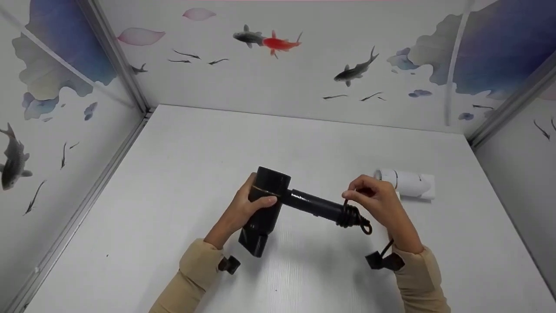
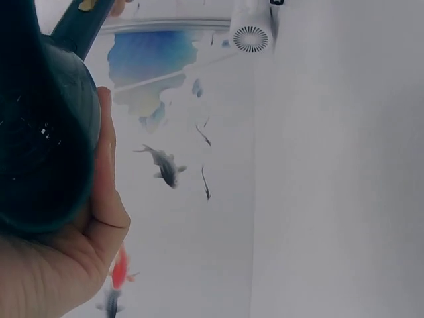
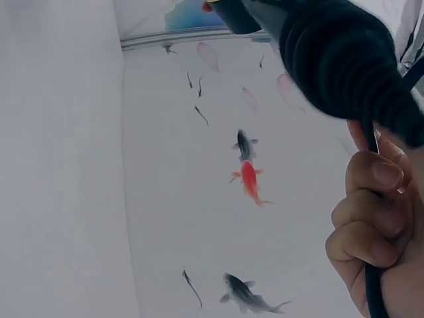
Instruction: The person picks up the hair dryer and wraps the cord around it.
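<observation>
My left hand (image 1: 239,208) grips the barrel of a black hair dryer (image 1: 266,217), thumb across its side. The dryer is held above the white table, its nozzle toward me and its handle (image 1: 312,203) reaching right. Black cord (image 1: 347,216) is wound round the handle's end, where a small loop hangs. Between thumb and fingers, my right hand (image 1: 380,198) pinches a length of that cord just above the windings. In the right wrist view its fingers (image 3: 364,225) curl round the cord (image 3: 375,295). The left wrist view looks at the dryer's dark nozzle opening (image 2: 43,165).
Behind my right hand, a white cylinder (image 1: 412,184) lies on the table (image 1: 195,143); its round vented end (image 2: 251,40) shows in the left wrist view. Walls (image 1: 260,78) printed with fish enclose the table at the back and sides. Small black cameras (image 1: 382,261) are strapped to both wrists.
</observation>
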{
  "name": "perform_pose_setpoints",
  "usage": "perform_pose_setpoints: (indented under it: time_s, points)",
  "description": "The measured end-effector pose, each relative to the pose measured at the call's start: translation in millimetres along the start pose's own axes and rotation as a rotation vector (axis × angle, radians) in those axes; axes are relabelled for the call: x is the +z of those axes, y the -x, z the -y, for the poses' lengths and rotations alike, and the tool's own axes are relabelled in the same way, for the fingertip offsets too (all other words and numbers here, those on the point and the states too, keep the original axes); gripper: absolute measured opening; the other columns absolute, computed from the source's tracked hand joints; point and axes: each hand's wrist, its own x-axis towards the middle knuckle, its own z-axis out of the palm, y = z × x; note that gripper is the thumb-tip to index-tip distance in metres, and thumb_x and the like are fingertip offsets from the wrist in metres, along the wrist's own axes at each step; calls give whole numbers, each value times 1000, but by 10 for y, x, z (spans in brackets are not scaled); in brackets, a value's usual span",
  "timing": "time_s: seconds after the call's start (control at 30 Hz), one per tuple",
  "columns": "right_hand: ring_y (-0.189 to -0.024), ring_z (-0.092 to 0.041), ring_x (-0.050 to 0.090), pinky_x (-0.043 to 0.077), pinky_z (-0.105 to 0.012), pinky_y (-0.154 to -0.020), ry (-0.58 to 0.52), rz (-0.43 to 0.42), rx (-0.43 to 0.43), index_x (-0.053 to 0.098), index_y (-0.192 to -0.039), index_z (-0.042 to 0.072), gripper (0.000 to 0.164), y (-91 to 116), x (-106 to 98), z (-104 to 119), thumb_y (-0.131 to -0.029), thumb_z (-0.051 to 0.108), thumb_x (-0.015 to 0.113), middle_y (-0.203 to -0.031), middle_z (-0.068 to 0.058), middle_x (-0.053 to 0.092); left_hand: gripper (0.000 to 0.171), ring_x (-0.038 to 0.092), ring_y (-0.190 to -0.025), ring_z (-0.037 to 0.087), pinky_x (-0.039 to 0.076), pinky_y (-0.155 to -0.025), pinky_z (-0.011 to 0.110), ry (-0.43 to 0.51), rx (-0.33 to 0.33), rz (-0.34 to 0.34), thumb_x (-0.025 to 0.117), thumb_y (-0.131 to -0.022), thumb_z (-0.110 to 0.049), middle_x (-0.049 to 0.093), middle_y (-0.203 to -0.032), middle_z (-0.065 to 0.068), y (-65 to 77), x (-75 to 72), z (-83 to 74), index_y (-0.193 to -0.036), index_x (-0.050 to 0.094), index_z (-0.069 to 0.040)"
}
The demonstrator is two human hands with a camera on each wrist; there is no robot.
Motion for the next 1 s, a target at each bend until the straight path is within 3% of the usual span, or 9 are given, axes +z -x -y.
perform_pose_setpoints:
  time_s: [0.1,0.2,0.33,0.43,0.5,0.57,0.73,0.87,1.0]
  points:
    - [-54,2,37,35,-20,-49,20,31,56,61,-73,5,14,-4,10,-15,-78,-6,66,-64,9,54,59,58,-90,24,50,-76,38,49,-1,36,64,-79,-37,54,-106,12,20,10,6,-128,39,-15]
    - [-52,2,35,33,-18,-49,43,29,59,62,-73,10,13,-5,39,-30,-82,0,66,-61,12,49,60,57,-92,24,49,-77,38,102,-3,39,63,-78,-36,53,-107,11,21,19,16,-129,38,-15]
    - [-49,0,34,32,-20,-44,73,-38,-153,59,-71,7,17,-20,128,-73,-88,12,62,-54,5,46,57,58,-88,25,50,-74,39,187,-12,7,60,-79,-33,52,-106,11,24,22,31,-129,38,-16]
    - [-51,-2,38,34,-19,-44,133,-90,-231,54,-74,3,20,4,215,-84,-92,13,57,-57,-3,50,57,60,-85,24,52,-71,39,225,-8,-33,58,-79,-31,52,-104,11,26,31,29,-130,37,-15]
    - [-57,-2,44,38,-19,-49,189,-104,-174,53,-80,2,13,46,272,-74,-92,7,55,-63,-4,55,57,59,-85,23,51,-71,37,224,4,-74,59,-79,-32,52,-103,10,20,41,18,-129,37,-14]
    - [-58,-2,45,40,-19,-50,221,-85,-43,52,-86,3,6,106,325,-52,-91,-2,53,-66,-4,56,56,57,-85,21,50,-72,35,200,19,-123,59,-79,-32,53,-102,8,5,53,6,-127,38,-13]
    - [-55,-5,37,35,-23,-51,293,-1,174,50,-82,5,17,181,449,-29,-96,2,42,-64,0,48,52,55,-84,20,47,-72,33,155,22,-232,58,-80,-35,52,-99,7,-25,78,-2,-123,40,-13]
    - [-54,-5,36,35,-22,-52,308,54,200,58,-100,3,18,200,528,5,-99,8,40,-66,4,47,53,56,-85,20,47,-74,33,164,15,-306,60,-80,-35,53,-101,7,-47,99,-8,-123,39,-13]
    - [-54,-4,38,36,-21,-52,325,92,176,55,-121,-1,28,229,585,54,-97,8,46,-65,8,46,53,56,-85,20,47,-75,32,164,36,-362,61,-79,-34,54,-101,7,-74,113,-11,-123,39,-13]
